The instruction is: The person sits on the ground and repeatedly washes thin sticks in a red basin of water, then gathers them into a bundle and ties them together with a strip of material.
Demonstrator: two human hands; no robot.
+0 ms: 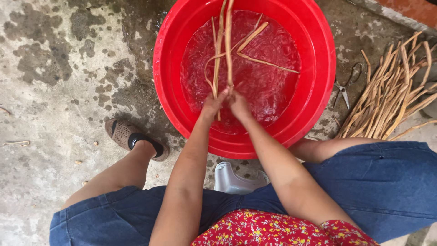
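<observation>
While I sit over the red basin (318,91), my left hand (212,105) and right hand (238,105) each close in a tight grip around the pale stalks (226,45), holding their lower ends in the water (probably to soak them). More stalks (391,95) lie piled on the floor beside scissors (348,84).

Stems (225,45) in basin (318,91), scissors (347,84) right (bundle (391,95) beyond)

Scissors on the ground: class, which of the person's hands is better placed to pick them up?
Probably the right hand. The scissors lie right of the red basin, by the stick pile; the left hand would have to cross over.
</observation>
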